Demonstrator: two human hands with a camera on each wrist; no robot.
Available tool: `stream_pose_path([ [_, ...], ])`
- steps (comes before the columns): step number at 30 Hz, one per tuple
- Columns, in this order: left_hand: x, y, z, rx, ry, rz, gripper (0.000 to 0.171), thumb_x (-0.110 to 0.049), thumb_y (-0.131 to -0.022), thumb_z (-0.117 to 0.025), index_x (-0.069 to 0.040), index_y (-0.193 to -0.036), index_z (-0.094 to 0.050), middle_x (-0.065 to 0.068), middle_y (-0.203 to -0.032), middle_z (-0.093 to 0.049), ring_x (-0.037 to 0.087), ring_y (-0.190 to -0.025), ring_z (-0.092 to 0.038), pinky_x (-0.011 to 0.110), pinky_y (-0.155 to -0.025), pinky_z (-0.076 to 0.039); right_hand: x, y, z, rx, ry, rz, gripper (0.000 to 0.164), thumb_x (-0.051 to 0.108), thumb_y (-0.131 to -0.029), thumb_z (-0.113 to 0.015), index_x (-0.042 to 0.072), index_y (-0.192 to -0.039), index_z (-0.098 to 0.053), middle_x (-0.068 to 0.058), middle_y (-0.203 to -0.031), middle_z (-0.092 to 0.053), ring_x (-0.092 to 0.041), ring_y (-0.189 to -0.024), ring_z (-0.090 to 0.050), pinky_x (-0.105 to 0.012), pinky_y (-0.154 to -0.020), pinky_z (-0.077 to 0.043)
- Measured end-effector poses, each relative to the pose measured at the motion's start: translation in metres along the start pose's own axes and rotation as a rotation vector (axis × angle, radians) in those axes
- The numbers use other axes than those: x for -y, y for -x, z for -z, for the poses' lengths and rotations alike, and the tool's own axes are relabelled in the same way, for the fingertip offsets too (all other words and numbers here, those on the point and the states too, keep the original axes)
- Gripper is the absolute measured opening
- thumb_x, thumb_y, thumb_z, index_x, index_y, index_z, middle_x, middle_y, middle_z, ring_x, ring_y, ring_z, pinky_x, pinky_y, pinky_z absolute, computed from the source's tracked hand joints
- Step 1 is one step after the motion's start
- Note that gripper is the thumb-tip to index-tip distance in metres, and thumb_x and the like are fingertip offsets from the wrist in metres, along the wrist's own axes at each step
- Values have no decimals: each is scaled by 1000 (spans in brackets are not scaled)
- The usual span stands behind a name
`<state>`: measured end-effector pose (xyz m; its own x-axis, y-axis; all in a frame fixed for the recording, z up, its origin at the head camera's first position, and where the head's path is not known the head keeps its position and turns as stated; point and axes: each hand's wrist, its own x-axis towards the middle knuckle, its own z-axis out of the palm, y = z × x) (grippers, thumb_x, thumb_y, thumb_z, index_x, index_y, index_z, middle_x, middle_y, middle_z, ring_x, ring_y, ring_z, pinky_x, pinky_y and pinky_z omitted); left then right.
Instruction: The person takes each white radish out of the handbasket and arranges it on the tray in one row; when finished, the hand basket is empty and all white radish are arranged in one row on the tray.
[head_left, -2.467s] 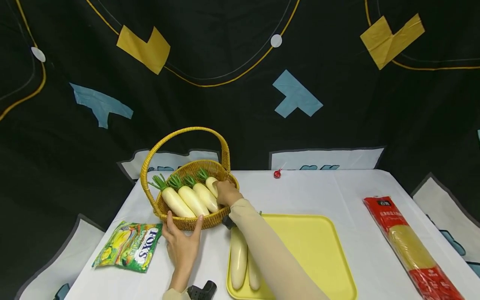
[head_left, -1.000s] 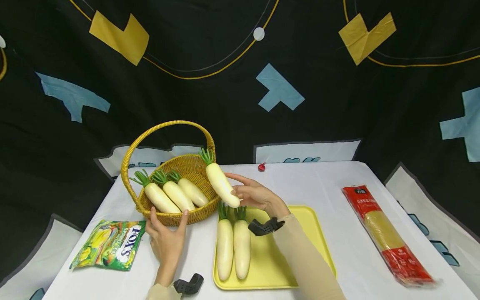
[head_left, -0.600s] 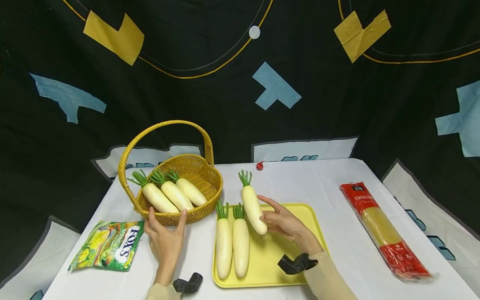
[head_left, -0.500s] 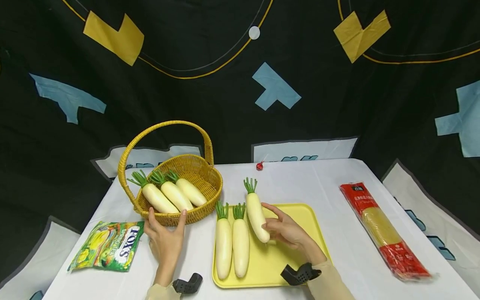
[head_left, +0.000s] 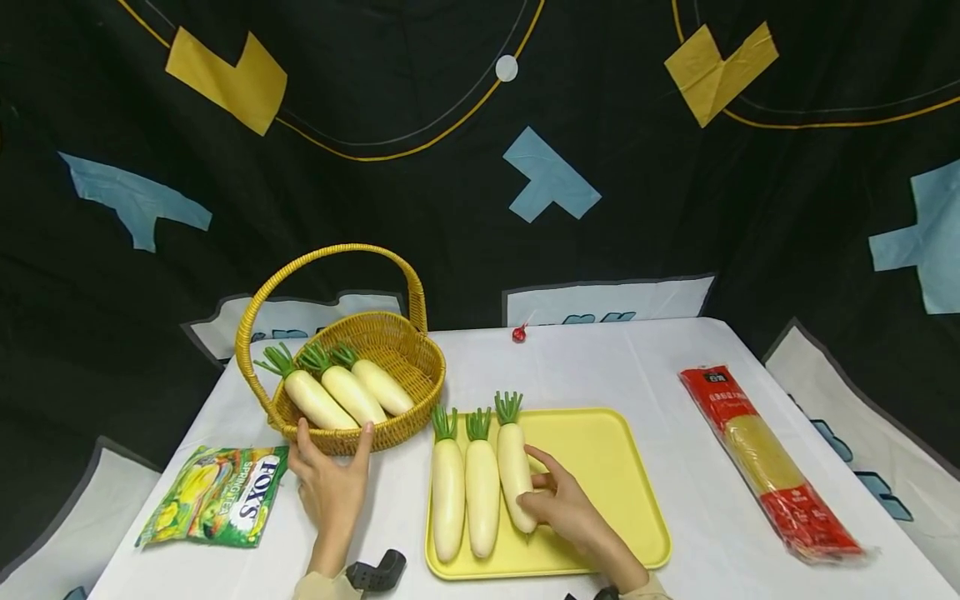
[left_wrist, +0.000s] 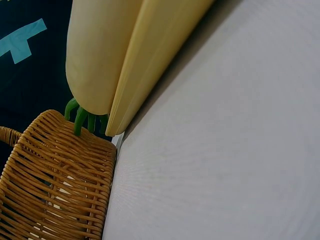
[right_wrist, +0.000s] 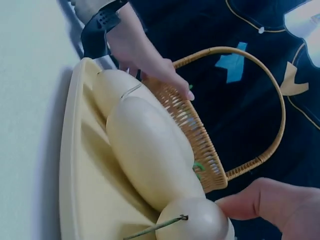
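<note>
Head view: your right hand [head_left: 561, 500] pinches the rightmost white radish [head_left: 513, 467] near its lower end, wrist angled in from lower right. That radish lies just left of your palm, over the yellow tray [head_left: 592, 450]. Your left hand [head_left: 332, 483], thumb and forefinger spread, touches the basket [head_left: 411, 427].

You have six white radishes [head_left: 482, 500] in all: three in one wicker basket [head_left: 405, 429], two lying on one yellow tray [head_left: 600, 467] and one in your right hand [head_left: 567, 512]. Counting your left hand [head_left: 332, 492], you have two hands on view. Elsewhere on your one tabletop [head_left: 727, 533], you can count one green Fox's bag [head_left: 213, 497], one long red-and-yellow packet [head_left: 772, 467] and one tiny red item [head_left: 519, 334].
</note>
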<state>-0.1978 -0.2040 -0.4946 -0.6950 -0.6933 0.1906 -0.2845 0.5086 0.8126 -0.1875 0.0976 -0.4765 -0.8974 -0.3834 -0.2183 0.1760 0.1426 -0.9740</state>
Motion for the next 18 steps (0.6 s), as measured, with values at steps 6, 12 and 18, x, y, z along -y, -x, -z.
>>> stream_pose_path([
  [6, 1, 0, 1, -4, -4, 1, 102, -64, -72, -60, -21, -146, -4, 26, -145, -12, 56, -104, -40, 59, -80, -34, 1, 4, 1, -12, 194, 13, 74, 23, -79, -67, 19, -142, -28, -16, -112, -51, -17, -82, -51, -26, -61, -44],
  [12, 1, 2, 1, 5, -1, 8, 102, -65, -72, -60, -21, -146, -5, 27, -144, -12, 56, -105, -40, 59, -82, -34, 3, 5, 4, -57, 363, 41, 65, 37, -79, -67, 18, -135, -40, -13, -115, -52, -21, -98, -51, -35, -76, -45],
  [18, 0, 1, 1, -2, 1, 6, 102, -65, -72, -60, -22, -146, -5, 26, -145, -12, 55, -104, -41, 59, -80, -34, 4, 0, 5, -145, 391, 69, 53, 39, -82, -64, 11, -124, -50, -16, -118, -53, -24, -101, -54, -40, -83, -47],
])
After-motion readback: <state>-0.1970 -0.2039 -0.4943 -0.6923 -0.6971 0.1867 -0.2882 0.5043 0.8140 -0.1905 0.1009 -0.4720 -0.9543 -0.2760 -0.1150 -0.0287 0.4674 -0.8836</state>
